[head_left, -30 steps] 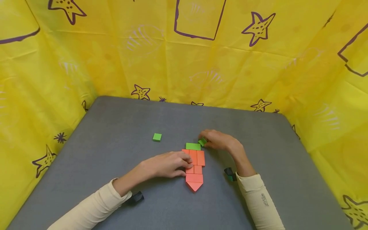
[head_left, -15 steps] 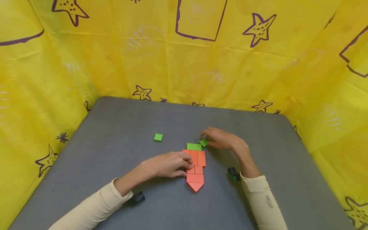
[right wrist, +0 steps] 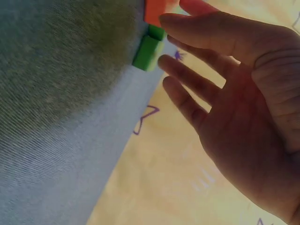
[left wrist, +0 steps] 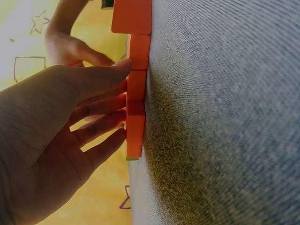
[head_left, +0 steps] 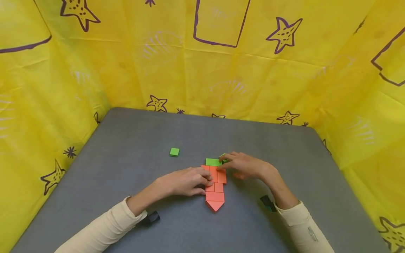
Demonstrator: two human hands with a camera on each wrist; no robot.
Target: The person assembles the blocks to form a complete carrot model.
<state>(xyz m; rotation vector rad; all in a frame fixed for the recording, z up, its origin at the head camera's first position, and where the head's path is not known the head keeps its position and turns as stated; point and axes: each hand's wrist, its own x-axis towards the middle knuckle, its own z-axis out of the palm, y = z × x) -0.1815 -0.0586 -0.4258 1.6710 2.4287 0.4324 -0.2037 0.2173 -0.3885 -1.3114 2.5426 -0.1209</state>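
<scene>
In the head view, several flat orange blocks (head_left: 219,187) form an upright shape with a point at the near end. A green rectangular block (head_left: 212,162) lies against its far end. My left hand (head_left: 183,181) rests with its fingertips on the orange blocks; in the left wrist view its fingers are fairly straight. With spread fingers, my right hand (head_left: 246,166) reaches over the far right corner of the shape. A small green block (right wrist: 147,52) lies angled beside the rectangular one, released and partly covered by the right fingers in the head view.
Another green square block (head_left: 174,152) lies apart, left of the shape. The grey table (head_left: 136,133) has yellow patterned cloth (head_left: 202,70) behind and at both sides. Black wrist devices (head_left: 153,218) hang beneath the forearms.
The right hand has let go of the small green block and moved nearer, its fingers now extended over the far right of the shape. The left hand has stayed in place.
</scene>
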